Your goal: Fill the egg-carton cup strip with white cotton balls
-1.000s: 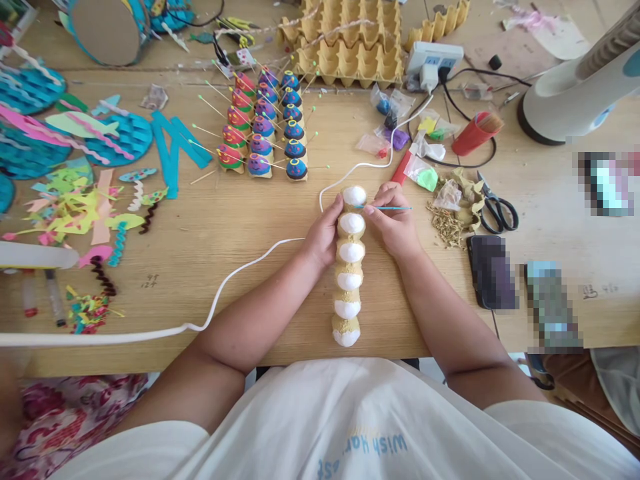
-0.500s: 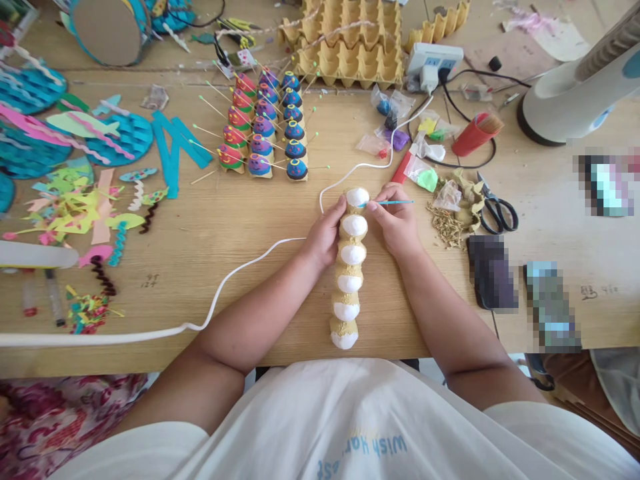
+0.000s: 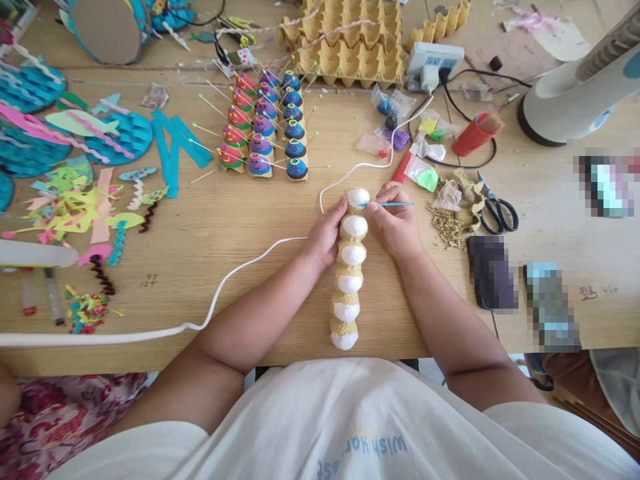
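A strip of egg carton (image 3: 349,271), its several bumps topped with white patches, lies lengthwise in front of me on the table. My left hand (image 3: 327,233) grips its far end from the left, the thumb beside the top bump. In my right hand (image 3: 397,223), pinched between thumb and fingers, is a thin blue stick-like tool (image 3: 397,204). Its tip touches the white patch on the farthest bump (image 3: 358,198). Beyond my right hand lies a small bag with bright green clay (image 3: 428,179).
Painted egg-carton caterpillars (image 3: 261,127) stand ahead. A white cable (image 3: 235,270) crosses the table on the left. Scissors (image 3: 495,207), phones (image 3: 493,272) and a fan base (image 3: 550,110) lie right; paper scraps (image 3: 75,207) spread left. Egg trays (image 3: 350,60) sit at the back.
The blue tool in my right hand has shifted very slightly, its tip still at the farthest bump. My left hand and the carton strip stay almost in place.
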`<state>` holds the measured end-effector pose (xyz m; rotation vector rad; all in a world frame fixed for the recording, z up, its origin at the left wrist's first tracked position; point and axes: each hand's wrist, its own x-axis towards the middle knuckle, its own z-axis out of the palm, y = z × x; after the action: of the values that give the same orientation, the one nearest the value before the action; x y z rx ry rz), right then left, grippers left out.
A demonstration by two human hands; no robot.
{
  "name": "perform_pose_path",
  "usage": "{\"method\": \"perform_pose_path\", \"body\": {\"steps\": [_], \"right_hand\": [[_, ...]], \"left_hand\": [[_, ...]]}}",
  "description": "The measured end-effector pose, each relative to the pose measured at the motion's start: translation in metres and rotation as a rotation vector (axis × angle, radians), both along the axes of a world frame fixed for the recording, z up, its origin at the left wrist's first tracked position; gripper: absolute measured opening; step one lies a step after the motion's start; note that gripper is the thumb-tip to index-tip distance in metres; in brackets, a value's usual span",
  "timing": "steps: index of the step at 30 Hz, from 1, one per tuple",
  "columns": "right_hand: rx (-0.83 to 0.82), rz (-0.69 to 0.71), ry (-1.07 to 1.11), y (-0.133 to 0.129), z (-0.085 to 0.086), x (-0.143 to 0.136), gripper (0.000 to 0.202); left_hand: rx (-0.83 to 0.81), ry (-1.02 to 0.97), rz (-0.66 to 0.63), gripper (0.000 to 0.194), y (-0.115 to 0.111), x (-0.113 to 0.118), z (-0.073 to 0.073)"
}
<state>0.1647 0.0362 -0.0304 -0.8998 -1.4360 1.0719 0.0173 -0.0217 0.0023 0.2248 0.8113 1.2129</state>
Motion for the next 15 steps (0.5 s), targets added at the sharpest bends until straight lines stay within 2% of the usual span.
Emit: {"method": "perform_pose_path", "body": {"steps": [6, 11, 15], "right_hand": [[-0.019, -0.035, 0.049, -0.0008, 0.0010, -0.0008, 0.056], [0.004, -0.011, 0.108, -0.0032, 0.0014, -0.0024, 0.059], [0.014, -0.009, 0.092, -0.0064, 0.0054, -0.0024, 0.058]], "left_hand": [[-0.015, -0.006, 0.032, 0.046, -0.0008, 0.0017, 0.0089], [0.016, 0.001, 0.094, 0.038, -0.0008, 0.0021, 0.0031], [0.039, -0.010, 0.085, 0.035, -0.0024, 0.0019, 0.0001]]}}
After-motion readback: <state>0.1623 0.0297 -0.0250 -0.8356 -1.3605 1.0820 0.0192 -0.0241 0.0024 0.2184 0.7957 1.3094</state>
